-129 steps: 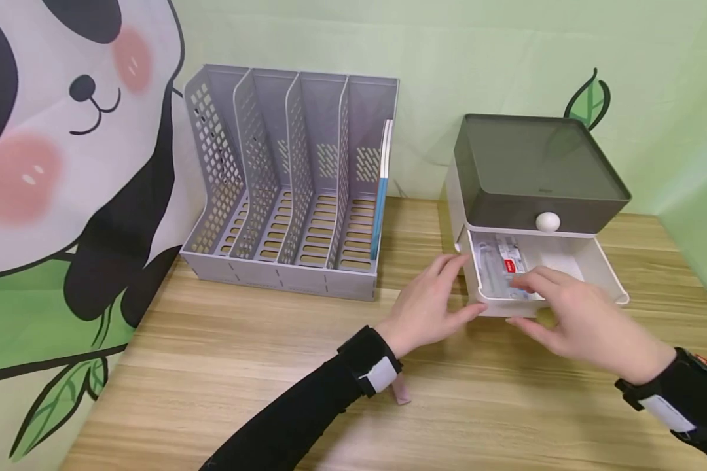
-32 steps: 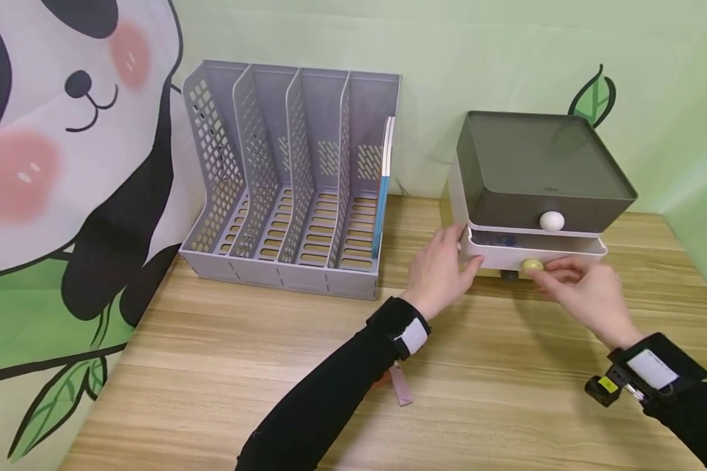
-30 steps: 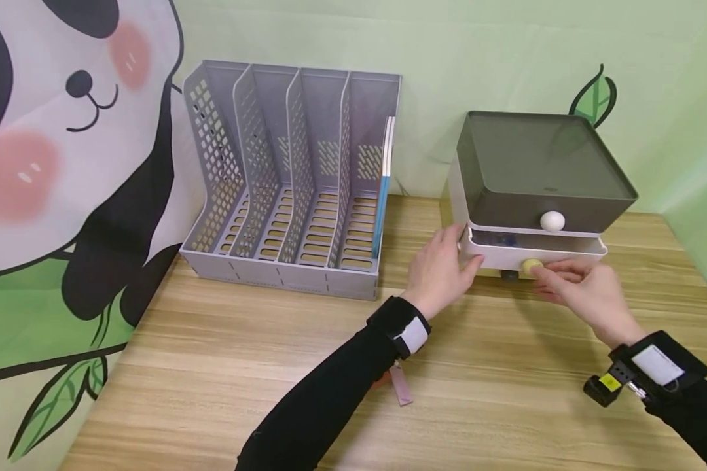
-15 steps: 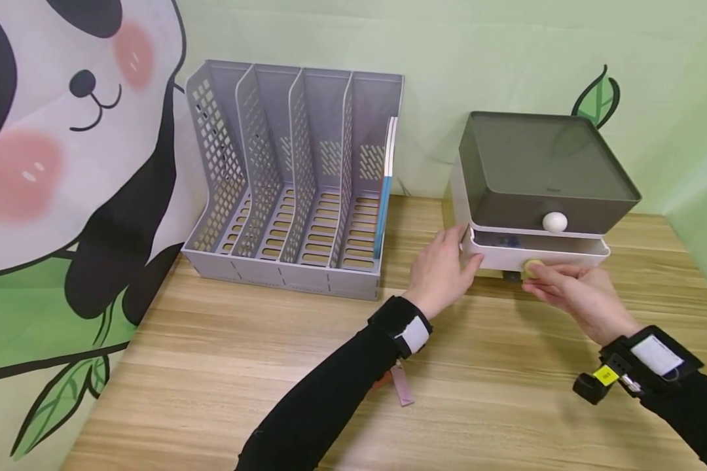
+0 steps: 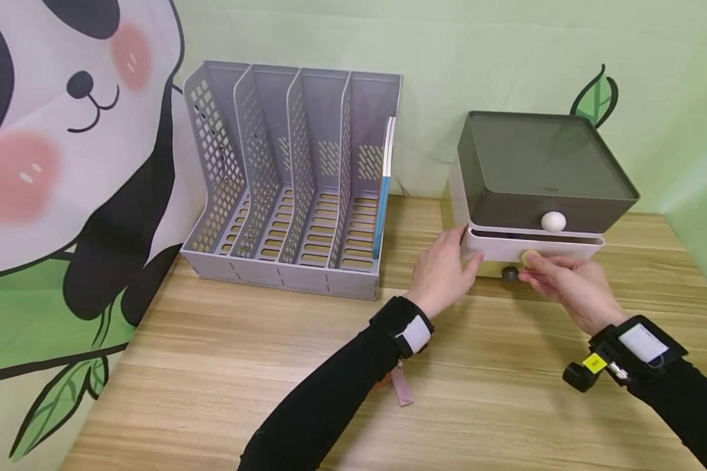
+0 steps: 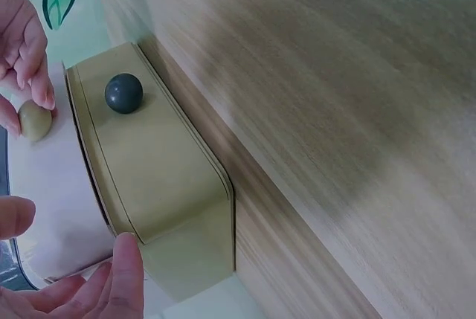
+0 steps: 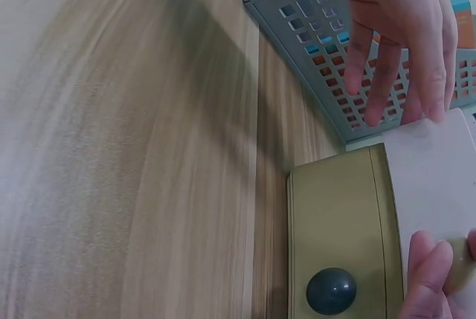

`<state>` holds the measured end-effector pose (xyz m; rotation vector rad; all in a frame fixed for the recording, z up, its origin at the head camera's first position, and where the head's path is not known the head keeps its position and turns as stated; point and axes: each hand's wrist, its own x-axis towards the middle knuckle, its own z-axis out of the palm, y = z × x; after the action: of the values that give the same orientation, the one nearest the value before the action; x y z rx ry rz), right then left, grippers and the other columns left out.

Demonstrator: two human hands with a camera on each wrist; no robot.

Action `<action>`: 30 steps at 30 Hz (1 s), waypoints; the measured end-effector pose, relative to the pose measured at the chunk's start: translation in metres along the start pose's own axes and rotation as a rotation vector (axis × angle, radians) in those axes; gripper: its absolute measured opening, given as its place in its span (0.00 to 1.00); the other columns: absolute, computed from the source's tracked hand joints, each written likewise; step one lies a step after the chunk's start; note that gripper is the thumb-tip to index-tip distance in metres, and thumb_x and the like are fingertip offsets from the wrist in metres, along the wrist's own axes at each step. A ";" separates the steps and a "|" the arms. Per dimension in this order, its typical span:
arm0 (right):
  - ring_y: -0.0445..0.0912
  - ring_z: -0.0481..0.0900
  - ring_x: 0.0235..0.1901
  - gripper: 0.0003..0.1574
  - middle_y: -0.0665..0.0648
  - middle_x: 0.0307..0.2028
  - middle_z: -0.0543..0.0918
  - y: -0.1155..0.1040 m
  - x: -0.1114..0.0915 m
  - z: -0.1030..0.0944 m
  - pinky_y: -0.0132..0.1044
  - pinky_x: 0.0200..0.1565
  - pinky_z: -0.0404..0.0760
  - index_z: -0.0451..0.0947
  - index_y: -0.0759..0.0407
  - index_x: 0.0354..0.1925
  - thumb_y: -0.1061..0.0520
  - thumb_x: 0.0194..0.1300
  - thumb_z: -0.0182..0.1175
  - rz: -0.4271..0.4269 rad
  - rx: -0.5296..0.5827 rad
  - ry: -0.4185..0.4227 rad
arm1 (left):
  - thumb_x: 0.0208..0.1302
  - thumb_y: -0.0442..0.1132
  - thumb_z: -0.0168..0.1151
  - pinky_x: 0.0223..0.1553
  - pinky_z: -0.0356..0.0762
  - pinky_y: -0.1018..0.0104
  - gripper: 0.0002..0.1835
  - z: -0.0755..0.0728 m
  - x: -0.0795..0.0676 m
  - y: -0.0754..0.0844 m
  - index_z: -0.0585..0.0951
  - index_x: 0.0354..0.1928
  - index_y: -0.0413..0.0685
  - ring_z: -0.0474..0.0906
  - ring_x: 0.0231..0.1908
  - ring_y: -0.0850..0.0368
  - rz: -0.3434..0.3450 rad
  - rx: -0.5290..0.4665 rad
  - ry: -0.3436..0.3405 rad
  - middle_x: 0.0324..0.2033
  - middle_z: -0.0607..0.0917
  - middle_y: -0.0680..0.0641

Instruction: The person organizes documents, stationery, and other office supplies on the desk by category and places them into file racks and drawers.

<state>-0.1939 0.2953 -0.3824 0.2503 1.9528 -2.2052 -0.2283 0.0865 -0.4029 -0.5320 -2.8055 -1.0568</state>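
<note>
On the right of the table stands a small drawer unit, dark grey on top (image 5: 554, 157), with a white middle drawer (image 5: 497, 247) and an olive lower drawer (image 6: 167, 166). My right hand (image 5: 574, 291) pinches the middle drawer's yellow-green knob (image 6: 35, 122) between thumb and fingers. That drawer stands out a little, with a narrow dark gap above its front; its contents are hidden in the head view. My left hand (image 5: 442, 271) rests at the unit's left front corner, fingers extended along the side and thumb toward the front.
Left of the unit stands a grey file rack (image 5: 283, 275), with thin blue-and-white booklets (image 5: 383, 190) in its right slot. The upper drawer has a white knob (image 5: 554, 221), the lower a black knob (image 6: 123, 93). A pink strip (image 5: 402, 387) shows beneath the left forearm.
The middle drawer, far out at first with clear packets under my right hand, has slid most of the way in. My right hand has moved onto its knob; my left hand stays at the corner.
</note>
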 end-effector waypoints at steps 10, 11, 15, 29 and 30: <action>0.43 0.85 0.32 0.09 0.54 0.32 0.86 0.005 0.013 -0.005 0.28 0.37 0.82 0.81 0.61 0.38 0.59 0.59 0.65 -0.021 0.059 0.010 | 0.66 0.51 0.56 0.50 0.77 0.63 0.31 0.001 0.000 0.000 0.65 0.66 0.43 0.76 0.52 0.54 0.009 -0.001 0.003 0.56 0.77 0.45; 0.43 0.85 0.32 0.09 0.55 0.32 0.86 0.005 0.013 -0.005 0.29 0.37 0.82 0.81 0.62 0.38 0.59 0.59 0.65 -0.020 0.064 0.012 | 0.66 0.51 0.56 0.50 0.77 0.63 0.31 0.001 0.000 0.001 0.65 0.66 0.43 0.76 0.52 0.54 0.008 0.001 0.000 0.56 0.77 0.45; 0.42 0.85 0.30 0.09 0.53 0.31 0.86 0.002 0.012 -0.001 0.28 0.36 0.82 0.81 0.60 0.37 0.58 0.57 0.66 -0.008 0.055 0.034 | 0.66 0.52 0.56 0.50 0.77 0.63 0.32 0.002 0.000 0.001 0.65 0.66 0.43 0.76 0.52 0.54 0.003 0.004 -0.002 0.56 0.76 0.45; 0.42 0.84 0.29 0.08 0.53 0.30 0.86 0.003 0.016 -0.001 0.28 0.34 0.82 0.80 0.61 0.37 0.59 0.58 0.65 -0.021 0.049 0.041 | 0.65 0.51 0.58 0.48 0.78 0.63 0.33 0.000 -0.002 0.001 0.64 0.66 0.42 0.77 0.51 0.53 0.006 0.008 -0.015 0.56 0.76 0.45; 0.43 0.85 0.30 0.09 0.54 0.31 0.86 0.007 0.021 -0.007 0.29 0.35 0.82 0.80 0.62 0.39 0.59 0.60 0.64 -0.031 0.047 0.027 | 0.65 0.51 0.58 0.48 0.78 0.63 0.33 -0.001 -0.002 0.000 0.64 0.67 0.42 0.77 0.51 0.53 0.008 0.013 -0.019 0.56 0.76 0.45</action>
<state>-0.2120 0.3005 -0.3955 0.2602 1.9334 -2.2808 -0.2266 0.0860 -0.4026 -0.5547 -2.8215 -1.0374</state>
